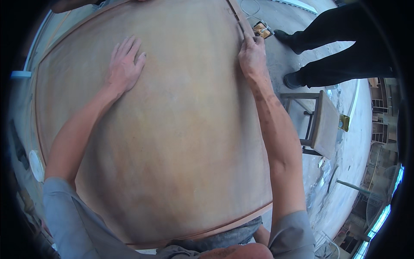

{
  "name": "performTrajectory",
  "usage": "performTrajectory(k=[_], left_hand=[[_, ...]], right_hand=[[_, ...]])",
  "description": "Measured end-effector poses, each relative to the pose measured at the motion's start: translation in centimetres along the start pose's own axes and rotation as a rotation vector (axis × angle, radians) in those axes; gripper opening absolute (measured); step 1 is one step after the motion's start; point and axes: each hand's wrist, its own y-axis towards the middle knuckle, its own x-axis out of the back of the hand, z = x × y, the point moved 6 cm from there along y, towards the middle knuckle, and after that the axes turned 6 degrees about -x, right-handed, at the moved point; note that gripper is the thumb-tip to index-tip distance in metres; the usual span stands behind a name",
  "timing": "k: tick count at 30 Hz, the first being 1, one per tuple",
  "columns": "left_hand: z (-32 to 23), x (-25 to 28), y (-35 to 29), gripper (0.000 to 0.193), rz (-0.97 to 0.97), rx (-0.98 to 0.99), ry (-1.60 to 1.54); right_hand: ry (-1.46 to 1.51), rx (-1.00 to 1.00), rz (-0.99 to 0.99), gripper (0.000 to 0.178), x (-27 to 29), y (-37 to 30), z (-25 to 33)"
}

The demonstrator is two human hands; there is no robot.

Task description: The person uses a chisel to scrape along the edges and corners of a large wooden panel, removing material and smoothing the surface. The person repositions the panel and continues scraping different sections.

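bracing, perhaps, the left hand (125,64) lies spread on the panel (177,108); the right hand (252,52) curls at its rim (233,225), grip unclear.

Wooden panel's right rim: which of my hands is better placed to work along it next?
Probably your right hand: it is curled at the right rim, though whether it holds anything is unclear. Your left hand lies flat on the wooden panel, well away from that rim.
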Motion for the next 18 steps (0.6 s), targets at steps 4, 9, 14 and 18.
performTrajectory(k=[4, 9, 14, 18], left_hand=[[1.0, -1.1, -0.3, 0.060, 0.017, 0.053, -0.023], [0.7, 1.1, 0.1, 0.056, -0.036, 0.072, -0.123], [-3.5, 3.0, -12.7, 0.067, -0.019, 0.081, -0.130], [-8.9, 9.7, -24.8, 0.076, 0.248, -0.063, -0.099]], right_hand=[[0.221, -0.103, -0.047, 0.037, 3.8, -7.3, 1.2], [0.406, -0.201, 0.093, 0.039, 11.7, -24.4, 7.0], [0.569, -0.341, 0.177, 0.038, 10.3, -24.9, 6.1], [0.680, -0.286, 0.117, 0.036, 9.5, -25.4, 3.9]])
